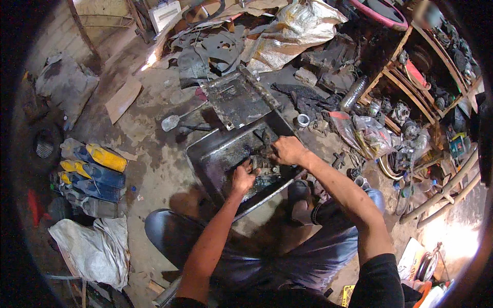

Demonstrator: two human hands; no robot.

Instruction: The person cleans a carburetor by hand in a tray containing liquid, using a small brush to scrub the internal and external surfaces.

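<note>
**A:** Entry, step in hand. You have a small, oil-blackened metal engine part (pixel 264 167) sitting in the dark, greasy sheet-metal tray (pixel 215 154) on the workshop floor. Your left hand (pixel 242 178) is curled closed against the part's near side, bracing it. Your right hand (pixel 288 150) is closed too, fingers bunched on the part's top; whether a tool sits inside that fist, I cannot tell.

**B:** How do you do it well?

**A:** My judgement: keep the left hand pinning the part hard against the tray bottom so it cannot skate on the oil. Work with the right in short, controlled moves, wrist above the part. Keep any loose pieces inside the tray walls.

**B:** Position of the part?

**A:** It lies between the two hands, touching both: at 1 o'clock from the left hand, at 7 o'clock from the right. It sits toward the tray's 4 o'clock corner, just ahead of your knees.

**B:** Surroundings?

**A:** A second flat, dirty metal tray (pixel 239 97) lies at 12 o'clock of the first. Yellow-and-blue plastic oil bottles (pixel 95 172) lie well apart at 9 o'clock; a wooden shelf of spare parts (pixel 426 87) stands at 2 o'clock.
</note>
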